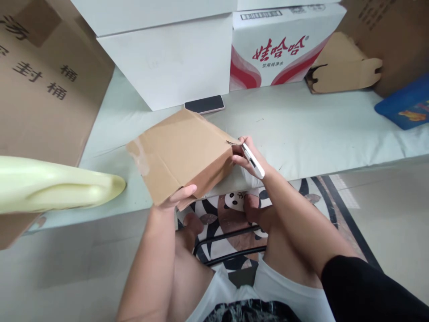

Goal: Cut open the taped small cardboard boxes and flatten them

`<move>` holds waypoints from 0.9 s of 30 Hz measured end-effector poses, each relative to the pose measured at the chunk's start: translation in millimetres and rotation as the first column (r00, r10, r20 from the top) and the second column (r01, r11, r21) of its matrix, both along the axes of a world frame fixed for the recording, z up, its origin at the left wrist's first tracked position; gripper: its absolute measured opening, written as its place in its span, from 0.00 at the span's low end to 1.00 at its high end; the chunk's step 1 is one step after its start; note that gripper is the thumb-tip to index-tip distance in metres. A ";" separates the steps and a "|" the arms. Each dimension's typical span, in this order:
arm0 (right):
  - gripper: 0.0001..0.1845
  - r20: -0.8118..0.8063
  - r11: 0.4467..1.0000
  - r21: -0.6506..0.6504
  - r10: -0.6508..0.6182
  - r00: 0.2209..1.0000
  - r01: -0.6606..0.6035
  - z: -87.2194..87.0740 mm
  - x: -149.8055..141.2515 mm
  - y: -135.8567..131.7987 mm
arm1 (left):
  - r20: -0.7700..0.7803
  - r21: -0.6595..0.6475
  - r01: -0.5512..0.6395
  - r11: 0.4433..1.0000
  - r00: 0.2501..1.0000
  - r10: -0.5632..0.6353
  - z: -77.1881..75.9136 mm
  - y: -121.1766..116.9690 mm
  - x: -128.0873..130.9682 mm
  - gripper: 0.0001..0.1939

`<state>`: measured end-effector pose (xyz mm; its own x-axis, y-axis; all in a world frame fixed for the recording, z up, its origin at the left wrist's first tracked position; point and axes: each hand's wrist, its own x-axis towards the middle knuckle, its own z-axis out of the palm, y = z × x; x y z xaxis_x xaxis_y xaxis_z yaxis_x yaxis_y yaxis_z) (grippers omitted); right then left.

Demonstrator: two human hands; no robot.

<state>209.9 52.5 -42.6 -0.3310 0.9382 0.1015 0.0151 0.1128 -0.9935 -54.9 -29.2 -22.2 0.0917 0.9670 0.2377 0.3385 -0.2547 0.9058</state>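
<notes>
A brown cardboard box point(187, 147) is tilted at the near edge of the cloth-covered surface, with clear tape on its left flap. My left hand point(177, 197) grips the box's near-left corner, thumb on top and the other fingers hidden beneath. At the right corner, my right hand point(246, 156) is closed around a white box cutter point(253, 161), its fingers close against the cardboard. A dark slider slot shows on the cutter's handle; I cannot make out its blade clearly. The box's edge looks torn or cut beside the right fingers.
Behind the box lies a phone point(205, 104), near white cartons point(174, 62) and a red-printed carton point(281, 49). A large cardboard box point(50, 89) and a pale yellow object point(60, 184) stand left. Right are a folded cardboard piece point(345, 76) and a blue package point(407, 105).
</notes>
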 end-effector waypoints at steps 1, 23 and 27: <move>0.36 -0.057 0.996 -0.029 0.082 0.995 -0.084 3.0 -0.7 -0.9 | 0.000 -0.004 0.012 1.000 1.000 -0.012 1.4 -0.3 0.8 0.42; 0.37 -0.208 0.992 -0.098 -0.101 0.973 0.082 9.3 14.4 -4.6 | 0.323 -0.190 -0.140 0.972 0.926 0.197 14.8 10.0 -3.4 0.35; 0.34 -0.239 0.964 0.010 -0.255 0.937 0.265 3.9 14.2 -4.0 | 0.131 -0.182 -0.355 0.917 0.916 0.380 9.8 15.5 -4.4 0.28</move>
<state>224.1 48.4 -38.6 -0.0379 0.9816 0.1873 -0.1827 0.1774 -0.9670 -59.3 -13.7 -12.4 -0.3039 0.9503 0.0679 0.2293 0.0037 0.9734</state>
